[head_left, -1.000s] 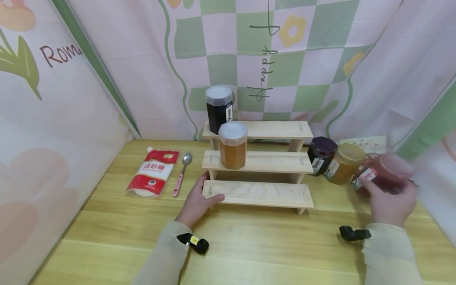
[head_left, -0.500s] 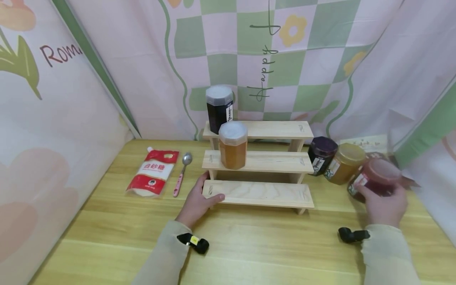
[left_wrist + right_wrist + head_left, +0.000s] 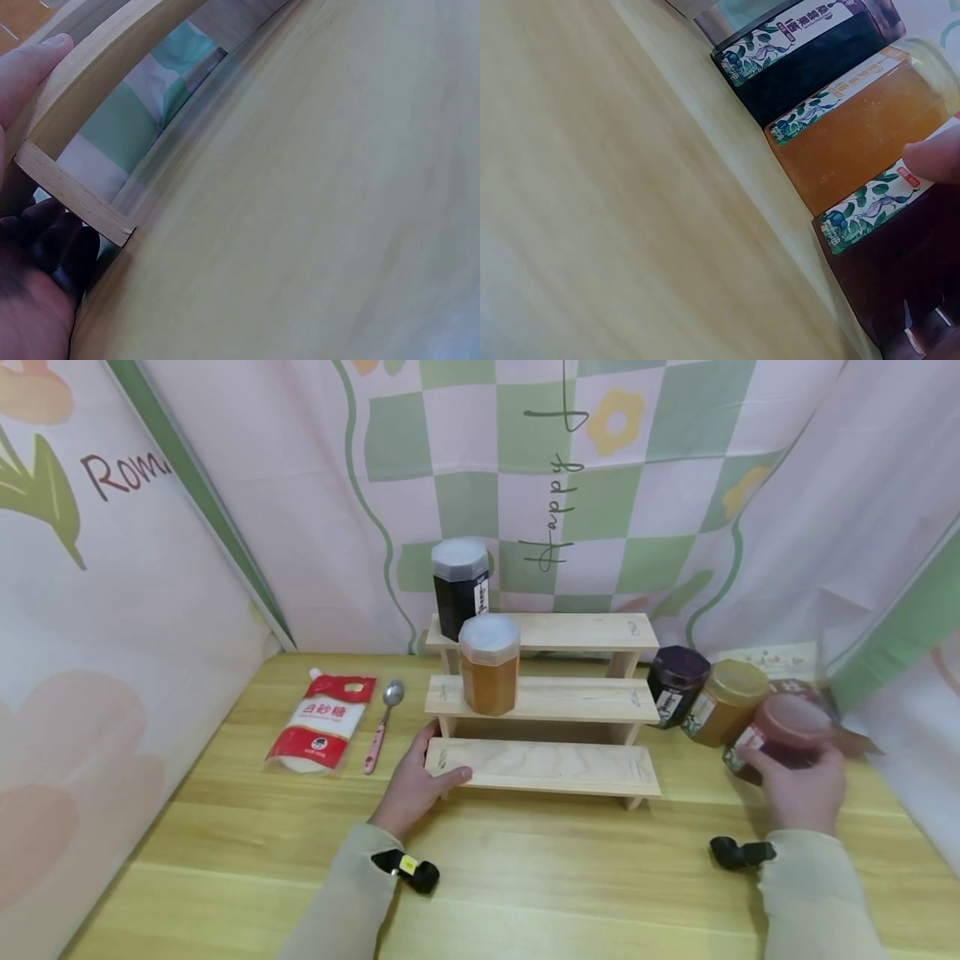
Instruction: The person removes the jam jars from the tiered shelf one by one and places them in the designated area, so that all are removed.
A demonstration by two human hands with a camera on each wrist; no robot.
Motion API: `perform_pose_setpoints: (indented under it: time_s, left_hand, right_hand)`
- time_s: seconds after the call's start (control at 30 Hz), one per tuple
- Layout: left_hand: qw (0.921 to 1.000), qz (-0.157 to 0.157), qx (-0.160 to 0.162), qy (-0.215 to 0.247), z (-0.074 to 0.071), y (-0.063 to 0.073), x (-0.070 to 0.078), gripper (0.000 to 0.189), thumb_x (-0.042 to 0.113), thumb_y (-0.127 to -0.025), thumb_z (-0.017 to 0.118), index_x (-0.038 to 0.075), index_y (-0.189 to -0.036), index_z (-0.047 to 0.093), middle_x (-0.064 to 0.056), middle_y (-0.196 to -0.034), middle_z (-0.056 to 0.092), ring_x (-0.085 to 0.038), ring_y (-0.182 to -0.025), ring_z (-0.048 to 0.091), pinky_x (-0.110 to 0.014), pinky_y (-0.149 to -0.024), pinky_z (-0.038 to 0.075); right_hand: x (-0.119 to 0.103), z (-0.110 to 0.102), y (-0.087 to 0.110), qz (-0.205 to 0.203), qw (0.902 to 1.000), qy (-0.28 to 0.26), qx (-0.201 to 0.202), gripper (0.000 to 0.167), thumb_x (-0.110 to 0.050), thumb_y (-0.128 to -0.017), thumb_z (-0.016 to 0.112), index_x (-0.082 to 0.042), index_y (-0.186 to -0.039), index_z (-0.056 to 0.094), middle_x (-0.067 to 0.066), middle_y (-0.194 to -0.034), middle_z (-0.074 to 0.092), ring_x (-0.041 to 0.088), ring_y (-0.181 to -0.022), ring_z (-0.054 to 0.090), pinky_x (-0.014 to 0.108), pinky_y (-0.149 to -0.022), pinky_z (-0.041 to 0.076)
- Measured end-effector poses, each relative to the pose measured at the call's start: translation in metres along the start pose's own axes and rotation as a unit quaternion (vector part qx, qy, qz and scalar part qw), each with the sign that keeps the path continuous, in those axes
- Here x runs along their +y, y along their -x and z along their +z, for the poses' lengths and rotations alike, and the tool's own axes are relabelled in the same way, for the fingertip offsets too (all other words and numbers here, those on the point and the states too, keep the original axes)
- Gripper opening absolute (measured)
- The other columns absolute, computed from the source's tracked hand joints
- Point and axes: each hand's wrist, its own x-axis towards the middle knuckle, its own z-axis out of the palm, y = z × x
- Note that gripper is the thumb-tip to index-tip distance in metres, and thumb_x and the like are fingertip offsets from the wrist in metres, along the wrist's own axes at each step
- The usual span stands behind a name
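My left hand point(image 3: 411, 789) grips the left end of the bottom step of a three-step wooden shelf point(image 3: 555, 767), thumb on top; in the left wrist view its fingers point(image 3: 56, 240) are behind the leg. At the far right my right hand point(image 3: 806, 792) holds a dark red jam jar point(image 3: 786, 720) round its side. In the right wrist view the red jar point(image 3: 900, 262) stands close against an amber jar point(image 3: 862, 124), with a dark purple jar point(image 3: 810, 64) beyond it. On the shelf, a black jar point(image 3: 457, 602) sits on the top step and an amber jar point(image 3: 490, 681) on the middle one.
Left of the shelf lie a red and white sugar bag point(image 3: 318, 725) and a spoon point(image 3: 382, 727) with a pink handle. A printed paper point(image 3: 776, 660) lies behind the right-hand jars. Patterned curtains point(image 3: 615, 510) close off the back and sides.
My right hand has moved the red jar left, nearer to the amber jar beside it. The left hand and the shelf have stayed in place.
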Motion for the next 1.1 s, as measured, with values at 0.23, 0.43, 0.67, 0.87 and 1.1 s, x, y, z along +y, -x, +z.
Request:
perform_pose_setpoints:
  time_s: [0.23,0.43,0.67,0.87,1.1]
  left_hand:
    - [1.0000,-0.003,0.002,0.001,0.000,0.000,0.000,0.101,0.040,-0.080,0.085,0.020,-0.159,0.027,-0.005,-0.161,0.033,-0.027,-0.144,0.036,-0.050,-0.119,0.027]
    - [1.0000,-0.008,0.001,0.000,0.000,0.001,0.002,0.103,0.042,-0.079,0.085,0.019,-0.160,0.025,-0.006,-0.162,0.032,-0.027,-0.144,0.035,-0.050,-0.120,0.027]
    - [1.0000,-0.008,0.003,0.000,0.000,0.002,0.002,0.102,0.041,-0.080,0.085,0.019,-0.160,0.025,-0.006,-0.162,0.032,-0.027,-0.144,0.035,-0.050,-0.120,0.027]
    - [0.9999,-0.011,0.006,-0.004,0.000,0.002,0.002,0.101,0.040,-0.081,0.085,0.019,-0.160,0.025,-0.006,-0.162,0.032,-0.028,-0.144,0.035,-0.050,-0.119,0.027]
    - [1.0000,-0.007,0.003,0.001,0.000,0.000,0.000,0.102,0.041,-0.080,0.085,0.020,-0.160,0.025,-0.005,-0.162,0.032,-0.027,-0.144,0.036,-0.048,-0.119,0.029]
  right_hand:
    - [0.002,0.004,0.004,-0.011,0.9999,-0.003,-0.012,0.109,-0.027,-0.079,0.087,-0.014,-0.160,0.016,0.014,-0.162,0.023,0.028,-0.147,0.025,0.038,-0.123,0.017]
    - [0.003,0.007,0.009,-0.019,0.9996,0.000,-0.019,0.108,-0.027,-0.080,0.086,-0.013,-0.160,0.014,0.016,-0.163,0.022,0.029,-0.148,0.024,0.040,-0.124,0.015]
    - [0.003,0.005,0.009,-0.041,0.9982,0.012,-0.043,0.112,-0.030,-0.082,0.084,-0.015,-0.161,0.005,0.018,-0.164,0.017,0.033,-0.149,0.020,0.046,-0.124,0.013]
    - [-0.008,0.003,0.010,-0.044,0.9971,0.000,-0.062,0.118,-0.036,-0.083,0.083,-0.030,-0.161,-0.005,0.014,-0.167,0.009,0.032,-0.152,0.013,0.052,-0.123,0.010]
    - [-0.026,-0.001,0.019,-0.012,0.9959,-0.084,-0.031,0.109,-0.022,-0.081,0.086,-0.031,-0.159,0.010,0.004,-0.166,0.014,0.019,-0.149,0.020,0.039,-0.123,0.019]
